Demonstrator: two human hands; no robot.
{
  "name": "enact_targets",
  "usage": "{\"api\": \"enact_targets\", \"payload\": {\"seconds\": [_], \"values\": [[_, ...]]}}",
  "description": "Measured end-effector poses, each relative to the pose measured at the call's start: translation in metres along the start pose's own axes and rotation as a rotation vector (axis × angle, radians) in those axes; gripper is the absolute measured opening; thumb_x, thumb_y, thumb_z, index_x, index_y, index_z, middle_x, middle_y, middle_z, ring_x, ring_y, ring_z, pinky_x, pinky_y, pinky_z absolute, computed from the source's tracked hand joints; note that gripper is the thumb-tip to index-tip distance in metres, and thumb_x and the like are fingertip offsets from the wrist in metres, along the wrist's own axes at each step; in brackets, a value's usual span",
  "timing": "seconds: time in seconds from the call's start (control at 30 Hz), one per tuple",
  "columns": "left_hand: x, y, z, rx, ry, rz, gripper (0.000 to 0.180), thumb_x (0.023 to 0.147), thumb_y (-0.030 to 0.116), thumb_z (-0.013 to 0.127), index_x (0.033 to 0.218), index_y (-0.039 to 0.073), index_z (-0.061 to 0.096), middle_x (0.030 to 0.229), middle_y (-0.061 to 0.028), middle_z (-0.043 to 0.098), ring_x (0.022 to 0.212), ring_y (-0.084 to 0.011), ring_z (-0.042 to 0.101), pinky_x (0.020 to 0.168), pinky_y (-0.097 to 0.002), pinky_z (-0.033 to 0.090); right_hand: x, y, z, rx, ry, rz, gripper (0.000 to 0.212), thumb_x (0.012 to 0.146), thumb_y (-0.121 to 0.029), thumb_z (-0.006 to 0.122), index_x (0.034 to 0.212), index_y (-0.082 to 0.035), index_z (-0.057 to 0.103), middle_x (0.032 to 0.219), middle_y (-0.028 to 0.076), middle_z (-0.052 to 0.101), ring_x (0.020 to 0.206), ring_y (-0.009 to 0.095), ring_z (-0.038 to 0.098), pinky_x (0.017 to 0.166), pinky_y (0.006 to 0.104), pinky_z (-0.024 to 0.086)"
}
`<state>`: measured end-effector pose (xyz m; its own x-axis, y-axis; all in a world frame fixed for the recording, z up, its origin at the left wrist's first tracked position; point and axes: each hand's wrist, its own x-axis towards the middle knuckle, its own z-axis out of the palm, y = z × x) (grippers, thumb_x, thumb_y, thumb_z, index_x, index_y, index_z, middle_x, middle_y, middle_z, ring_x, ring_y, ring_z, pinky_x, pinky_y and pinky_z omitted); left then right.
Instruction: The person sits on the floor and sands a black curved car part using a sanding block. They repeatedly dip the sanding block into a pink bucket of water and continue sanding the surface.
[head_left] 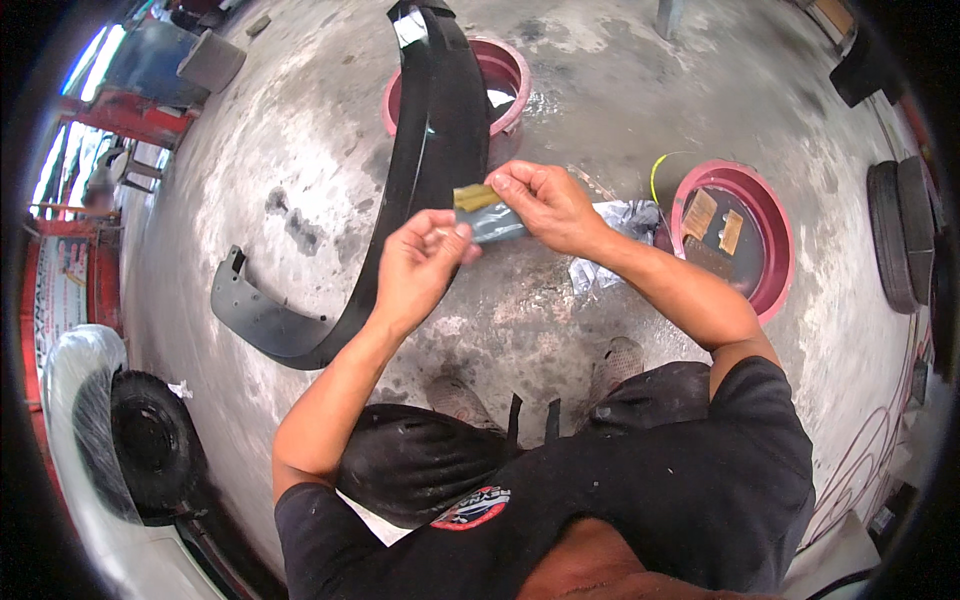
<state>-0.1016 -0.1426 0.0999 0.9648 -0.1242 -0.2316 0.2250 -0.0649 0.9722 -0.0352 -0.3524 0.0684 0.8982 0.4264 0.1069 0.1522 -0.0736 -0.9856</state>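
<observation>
In front of me I hold a small, wet, grey sheet with a yellowish folded edge, which looks like sandpaper (490,222). My right hand (552,208) pinches its right side, with the thumb on the yellowish part. At its left end, my left hand (425,258) is closed with thumb and fingers together, slightly blurred. Just beyond and left of the hands lies a long, curved black car bumper (432,130). Its far part leans over a pink tub (511,62), and its near end (275,335) curls left along the floor.
At right stands a pink basin (780,230) of water holding two tan pieces (731,231). Wet printed paper (630,222) lies beside it. Tires (893,235) stand at far right. A silver car part (85,370) and a black wheel (150,440) are at left.
</observation>
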Motion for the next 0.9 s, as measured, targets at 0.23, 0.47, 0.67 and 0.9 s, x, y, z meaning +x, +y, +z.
{"api": "enact_targets", "payload": {"seconds": [0.23, 0.47, 0.67, 0.9], "values": [[0.003, -0.008, 0.008, -0.036, -0.045, 0.058, 0.033, 0.098, 0.006, 0.07, 0.13, -0.001, 0.062, 0.099, -0.0011, 0.073, 0.088, -0.0031, 0.063, 0.074, -0.0184, 0.049, -0.017, -0.002, 0.0, -0.215, -0.057, -0.095, 0.027, 0.1, -0.031, 0.067, 0.108, -0.004, 0.068, 0.081, 0.018, 0.07, 0.075, 0.033, 0.07, 0.067, 0.0411, 0.052], [-0.008, 0.01, 0.0, 0.081, 0.075, 0.336, 0.051, 0.094, -0.004, 0.071, 0.139, -0.002, 0.048, 0.112, -0.012, 0.072, 0.103, -0.0146, 0.07, 0.09, -0.0272, 0.057, -0.012, -0.009, 0.012, 0.354, -0.034, -0.151, 0.077, 0.085, -0.002, 0.081, 0.148, -0.008, 0.038, 0.109, 0.007, 0.066, 0.1, 0.011, 0.065, 0.076, 0.0263, 0.053], [-0.018, 0.031, -0.001, 0.555, -0.024, 0.53, 0.036, 0.087, -0.009, 0.07, 0.121, 0.003, 0.064, 0.14, -0.0101, 0.056, 0.117, -0.0158, 0.063, 0.097, -0.0311, 0.055, -0.003, -0.016, -0.001, 0.444, -0.118, -0.14, 0.064, 0.086, 0.003, 0.074, 0.142, -0.004, 0.045, 0.106, 0.004, 0.068, 0.101, 0.009, 0.062, 0.087, 0.0253, 0.05], [-0.02, 0.029, -0.007, 0.138, -0.113, 0.124, 0.025, 0.089, -0.005, 0.077, 0.108, 0.002, 0.063, 0.112, -0.0048, 0.067, 0.102, -0.0095, 0.065, 0.086, -0.0245, 0.055, -0.009, -0.023, -0.004, 0.274, -0.23, -0.108, 0.06, 0.086, 0.005, 0.076, 0.14, -0.003, 0.052, 0.108, 0.002, 0.071, 0.105, 0.007, 0.064, 0.096, 0.029, 0.049]]}}
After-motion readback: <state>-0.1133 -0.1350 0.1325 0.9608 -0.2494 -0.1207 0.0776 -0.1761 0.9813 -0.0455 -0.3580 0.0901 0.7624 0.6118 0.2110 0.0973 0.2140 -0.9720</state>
